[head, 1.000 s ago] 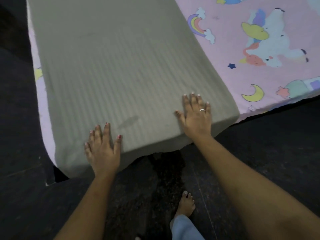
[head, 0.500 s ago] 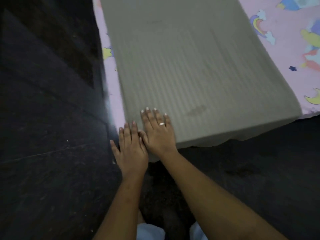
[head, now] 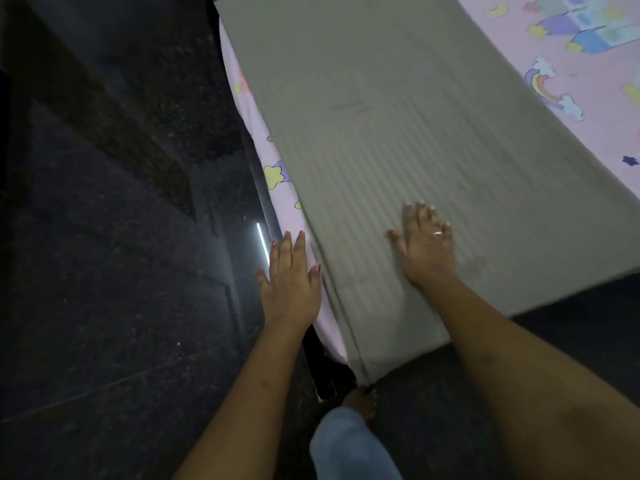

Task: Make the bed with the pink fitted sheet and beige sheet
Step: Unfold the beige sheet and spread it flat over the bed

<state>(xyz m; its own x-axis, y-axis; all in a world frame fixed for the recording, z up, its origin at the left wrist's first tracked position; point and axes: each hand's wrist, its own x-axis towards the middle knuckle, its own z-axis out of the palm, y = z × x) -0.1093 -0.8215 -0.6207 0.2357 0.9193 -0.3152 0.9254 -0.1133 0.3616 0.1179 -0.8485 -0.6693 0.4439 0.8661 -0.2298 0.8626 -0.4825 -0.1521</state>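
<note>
The folded beige sheet (head: 398,109), finely striped, lies in a long strip on the bed's near left corner. Under it is the pink fitted sheet (head: 588,74) with rainbow and star prints, showing at the right and along the bed's left side. My right hand (head: 424,244), wearing a ring, presses flat on the beige sheet near its front edge. My left hand (head: 289,278) lies flat with straight fingers against the pink side of the mattress, just left of the beige sheet's edge. Neither hand holds anything.
Dark polished stone floor (head: 104,271) surrounds the bed on the left and front. A dark bed-frame edge (head: 322,372) shows below the corner. My bare foot (head: 360,401) and a light blue trouser leg (head: 349,448) are on the floor beneath the corner.
My hands were side by side at the beige sheet's left front corner; now they are apart, the right one farther right on the sheet, the left on the pink side.
</note>
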